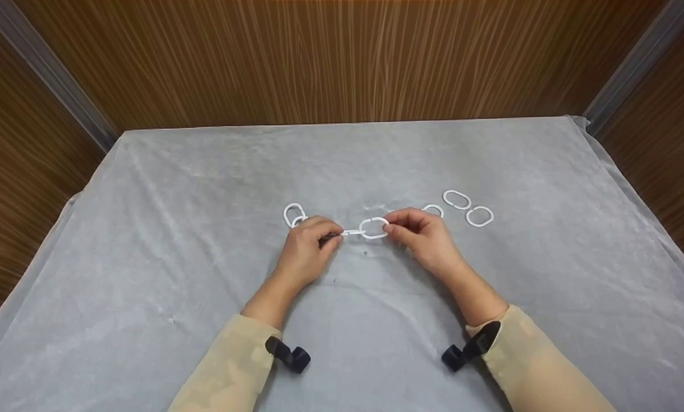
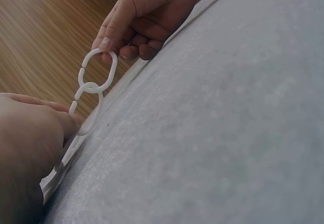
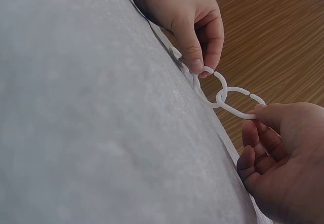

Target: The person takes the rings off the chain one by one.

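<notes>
Left of a gapped white link (image 3: 237, 112), the left hand (image 1: 306, 246) pinches a 2nd link (image 1: 352, 232) looped through it, the right hand (image 1: 426, 236) pinches the gapped one's right end, and a crooked tug could part the 2 through a gap, with gray cloth (image 1: 365, 343) beneath and a wood-grain wall (image 1: 342, 63) beyond.

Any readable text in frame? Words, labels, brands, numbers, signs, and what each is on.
None readable. No lettering shows on the white rings, grey cloth, wood-grain panels or sleeves. Any marks on the black wrist cameras are too small to read.
</notes>
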